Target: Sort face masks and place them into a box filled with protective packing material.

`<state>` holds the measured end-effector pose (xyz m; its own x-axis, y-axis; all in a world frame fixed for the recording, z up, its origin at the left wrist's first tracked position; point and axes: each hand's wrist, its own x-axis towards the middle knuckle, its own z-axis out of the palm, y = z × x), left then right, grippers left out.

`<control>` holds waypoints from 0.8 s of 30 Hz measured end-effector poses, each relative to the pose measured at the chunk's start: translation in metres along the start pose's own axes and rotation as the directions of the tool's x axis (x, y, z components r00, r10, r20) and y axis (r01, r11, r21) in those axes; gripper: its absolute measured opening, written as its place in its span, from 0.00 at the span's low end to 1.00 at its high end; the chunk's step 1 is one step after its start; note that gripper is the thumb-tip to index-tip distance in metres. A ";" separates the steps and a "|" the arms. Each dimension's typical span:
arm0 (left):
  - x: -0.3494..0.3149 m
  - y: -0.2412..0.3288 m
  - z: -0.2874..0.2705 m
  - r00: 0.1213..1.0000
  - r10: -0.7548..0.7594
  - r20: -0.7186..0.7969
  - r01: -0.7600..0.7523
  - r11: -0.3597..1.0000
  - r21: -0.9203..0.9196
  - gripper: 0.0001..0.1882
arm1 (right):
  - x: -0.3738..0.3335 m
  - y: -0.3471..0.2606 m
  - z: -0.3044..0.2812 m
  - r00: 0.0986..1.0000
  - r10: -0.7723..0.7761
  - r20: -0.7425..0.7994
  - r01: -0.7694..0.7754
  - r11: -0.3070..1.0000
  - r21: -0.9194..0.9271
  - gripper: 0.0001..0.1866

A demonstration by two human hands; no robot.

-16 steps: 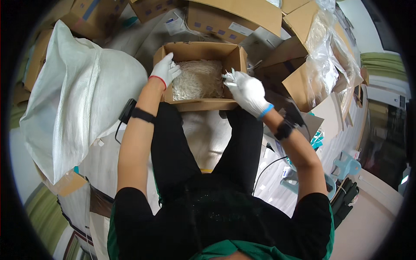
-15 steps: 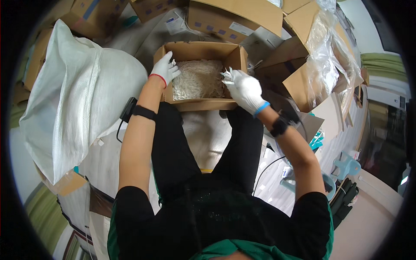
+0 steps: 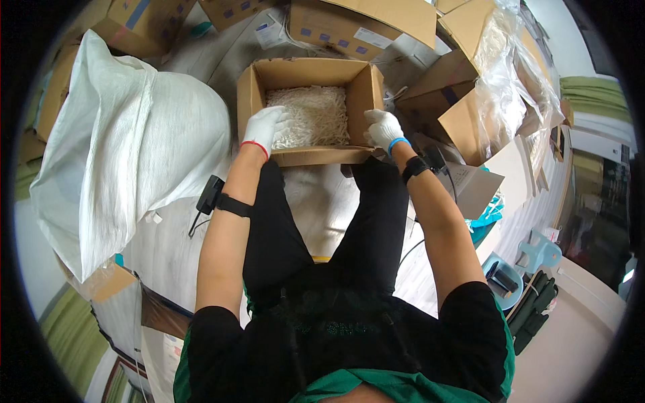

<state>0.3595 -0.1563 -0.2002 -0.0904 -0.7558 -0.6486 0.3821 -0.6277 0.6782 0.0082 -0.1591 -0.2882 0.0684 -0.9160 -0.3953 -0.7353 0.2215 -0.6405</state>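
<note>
An open cardboard box point(image 3: 316, 158) sits at my knees, with pale shredded paper point(image 3: 312, 117) covering its bottom. My left hand point(image 3: 264, 126), in a white glove with a red cuff, is closed over the near end of the left wall, its fingers inside above the paper. At the near end of the right wall is my right hand point(image 3: 384, 127), gloved in white with a blue cuff. Its fingers curl over that wall's edge, and the thumb is hard to make out.
A large white woven sack point(image 3: 154, 134) bulges at my left. Behind the box stand more cartons point(image 3: 336, 33). To the right lie an open carton point(image 3: 463, 124) with clear plastic film point(image 3: 504, 87) and a blue plastic stool point(image 3: 537, 252).
My right hand has come down and inward to the box's right wall; the strands at its fingertips no longer show. My left hand has slid nearer along the left wall. The box sits slightly higher in view.
</note>
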 end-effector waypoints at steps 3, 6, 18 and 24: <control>-0.013 -0.021 0.001 0.999 0.021 0.025 -0.021 0.999 0.025 0.17 | -0.030 -0.077 -0.011 0.982 0.134 -0.131 -0.168 0.938 -0.303 0.15; -0.029 -0.031 0.022 0.992 -0.042 0.116 0.036 0.998 0.059 0.18 | -0.070 -0.123 -0.037 0.962 0.152 -0.228 -0.221 0.923 -0.316 0.19; -0.110 -0.047 0.079 0.961 -0.023 0.276 -0.038 0.976 0.213 0.40 | -0.301 -0.036 -0.138 0.407 0.099 -0.908 0.196 0.962 0.192 0.07; -0.125 -0.068 0.099 0.934 -0.010 0.358 -0.078 0.970 0.229 0.31 | -0.341 0.052 -0.176 0.760 0.020 -0.650 -0.182 0.966 -0.184 0.18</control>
<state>0.2541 -0.0376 -0.1305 -0.4176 -0.7663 -0.4882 0.1673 -0.5930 0.7876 -0.1720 0.1057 -0.0714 -0.4008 -0.9089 0.1148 -0.8466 0.3196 -0.4257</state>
